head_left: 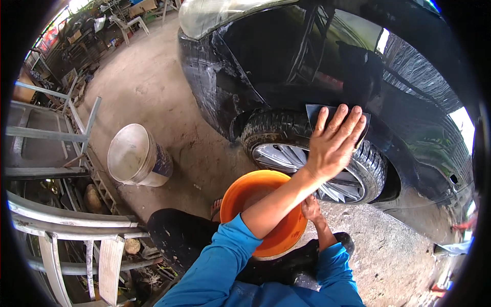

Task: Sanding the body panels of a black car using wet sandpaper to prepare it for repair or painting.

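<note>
While the left hand [335,140] presses a dark sanding sheet [335,115] flat on the black car [286,61] above the wheel [317,158], fingers spread, the sheet could slip. The right hand [311,209] holds the near orange bowl [255,199]; it might tip.

The ground is bare, dusty concrete [169,97], cracked and rougher near the lower right. Daylight falls across it from the open far side. Along the left stand grey metal frames [51,135] and railings [71,220], with stones and scraps beneath them. A white plastic chair [128,23] and piled clutter sit at the far end.
</note>
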### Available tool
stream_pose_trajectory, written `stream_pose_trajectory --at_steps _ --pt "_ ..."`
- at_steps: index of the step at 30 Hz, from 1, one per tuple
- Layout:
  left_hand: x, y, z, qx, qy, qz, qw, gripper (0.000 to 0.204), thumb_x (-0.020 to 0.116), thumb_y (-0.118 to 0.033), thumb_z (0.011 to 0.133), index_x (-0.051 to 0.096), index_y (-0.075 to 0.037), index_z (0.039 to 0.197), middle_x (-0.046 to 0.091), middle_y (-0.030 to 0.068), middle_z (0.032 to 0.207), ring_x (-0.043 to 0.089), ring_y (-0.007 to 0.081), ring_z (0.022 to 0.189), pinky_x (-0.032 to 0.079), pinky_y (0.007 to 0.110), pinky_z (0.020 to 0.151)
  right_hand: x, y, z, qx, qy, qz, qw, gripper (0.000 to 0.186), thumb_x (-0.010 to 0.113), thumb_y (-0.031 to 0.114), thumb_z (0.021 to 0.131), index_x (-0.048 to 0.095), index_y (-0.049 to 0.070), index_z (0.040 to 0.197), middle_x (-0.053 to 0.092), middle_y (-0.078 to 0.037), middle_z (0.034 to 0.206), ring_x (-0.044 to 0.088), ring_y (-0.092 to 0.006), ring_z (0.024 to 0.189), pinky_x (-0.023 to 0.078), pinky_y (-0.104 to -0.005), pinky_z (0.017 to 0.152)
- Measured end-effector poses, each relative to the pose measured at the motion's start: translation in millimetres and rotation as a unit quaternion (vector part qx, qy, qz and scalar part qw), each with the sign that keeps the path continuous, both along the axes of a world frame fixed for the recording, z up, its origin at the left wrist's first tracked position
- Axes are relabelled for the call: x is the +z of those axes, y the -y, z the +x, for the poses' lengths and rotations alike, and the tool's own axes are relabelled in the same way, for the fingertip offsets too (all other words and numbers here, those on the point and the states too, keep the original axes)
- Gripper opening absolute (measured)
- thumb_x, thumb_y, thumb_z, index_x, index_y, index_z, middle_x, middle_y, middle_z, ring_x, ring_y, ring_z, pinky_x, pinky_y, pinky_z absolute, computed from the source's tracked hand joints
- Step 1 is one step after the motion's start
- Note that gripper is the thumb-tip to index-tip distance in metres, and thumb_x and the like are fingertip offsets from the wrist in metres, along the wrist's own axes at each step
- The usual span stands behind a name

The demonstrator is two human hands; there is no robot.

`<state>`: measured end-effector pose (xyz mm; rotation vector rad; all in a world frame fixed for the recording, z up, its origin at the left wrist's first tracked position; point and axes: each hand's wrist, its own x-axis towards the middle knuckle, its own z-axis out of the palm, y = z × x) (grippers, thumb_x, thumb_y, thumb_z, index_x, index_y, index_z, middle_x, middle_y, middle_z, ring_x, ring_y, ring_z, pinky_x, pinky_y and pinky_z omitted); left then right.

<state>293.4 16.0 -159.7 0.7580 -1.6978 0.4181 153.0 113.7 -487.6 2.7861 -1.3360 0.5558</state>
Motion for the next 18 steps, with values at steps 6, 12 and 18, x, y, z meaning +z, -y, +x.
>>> stream_pose_trajectory --at_steps 6,12,18 --pt "-12 36 120 0.159 -0.177 0.076 0.968 0.044 0.049 -0.013 0.102 0.051 0.005 0.142 0.042 0.0262 0.153 0.036 0.0447 0.144 0.019 0.057 0.12 40 3 35 -0.121 0.153 0.133 0.972 0.037 0.046 0.021 0.105 0.054 -0.001 0.133 0.062 -0.032 0.115 0.061 -0.0457 0.107 0.05 -0.0527 0.092" --pt "2 3 -28 0.01 -0.02 -0.029 0.999 0.045 0.054 -0.014 0.098 0.056 -0.004 0.142 0.044 0.0167 0.155 0.029 0.0368 0.15 0.014 0.057 0.122 18 4 18 0.035 0.04 -0.099 0.994 0.044 0.056 0.006 0.089 0.054 -0.008 0.13 0.059 -0.031 0.123 0.063 -0.0379 0.091 0.055 -0.0452 0.073" --pt "-12 38 89 0.109 -0.103 0.016 0.988 0.046 0.049 -0.011 0.101 0.049 -0.001 0.146 0.042 0.0204 0.156 0.031 0.0404 0.148 0.017 0.055 0.122 35 -9 34 -0.068 0.051 -0.07 0.994 0.031 0.055 0.005 0.098 0.057 -0.009 0.126 0.059 -0.029 0.124 0.062 -0.0401 0.099 0.054 -0.0469 0.085"
